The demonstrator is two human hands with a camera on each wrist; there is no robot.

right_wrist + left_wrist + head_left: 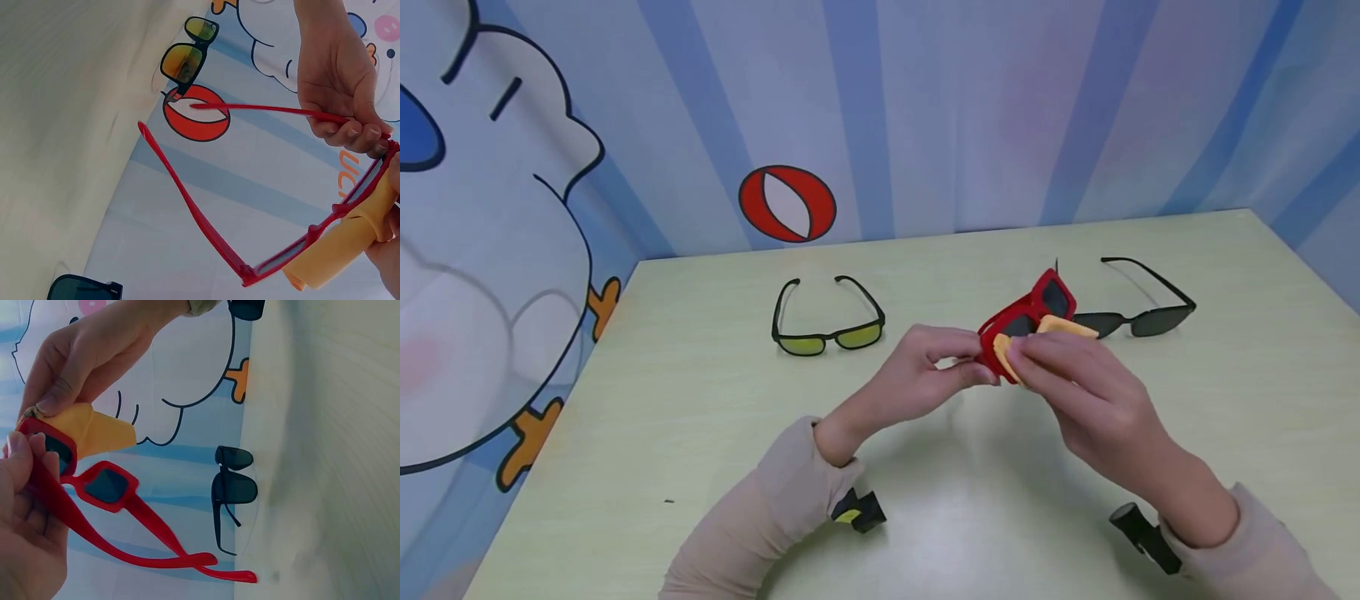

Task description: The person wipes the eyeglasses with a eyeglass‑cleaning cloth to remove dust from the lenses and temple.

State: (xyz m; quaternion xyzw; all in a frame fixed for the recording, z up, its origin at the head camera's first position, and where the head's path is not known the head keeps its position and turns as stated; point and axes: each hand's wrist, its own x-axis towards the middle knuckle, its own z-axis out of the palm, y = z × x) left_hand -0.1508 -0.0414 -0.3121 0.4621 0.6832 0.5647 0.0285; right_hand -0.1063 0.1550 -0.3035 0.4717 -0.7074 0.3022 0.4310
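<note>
In the head view, the left hand (pixel 928 373) is right of centre, its grip pinching one end of the red sunglasses (pixel 1021 325). The right hand (pixel 1093 392), farther right, has its grip pinched on a yellow cloth (pixel 1070 326) that lies against the front of the red frame. Both are held above a pale worktop (pixel 715 433). Left of the hands, near the middle of the frame, yellow-lensed glasses (pixel 805 343) stand with their arms spread; black sunglasses (pixel 1159 322) lie at the right, partly behind the red pair. A striped blue wall (pixel 917 108) fills the top, with a red-and-white ball picture (pixel 822 200) at upper centre and a white cartoon figure (pixel 490 317) along the left edge.

In the left wrist view, the left hand holds the red sunglasses from the lower left, their arms reaching toward bottom centre. The right hand, upper left, holds the cloth to the upper lens area. The black sunglasses show right of centre.

In the right wrist view, the red arms are unfolded. The left hand holds the frame by a hinge end at upper right; the right hand, cut off at the right edge, keeps the cloth along the front. The yellow-lensed glasses appear at upper centre, and a dark lens (pixel 81 290) at the lower left.
</note>
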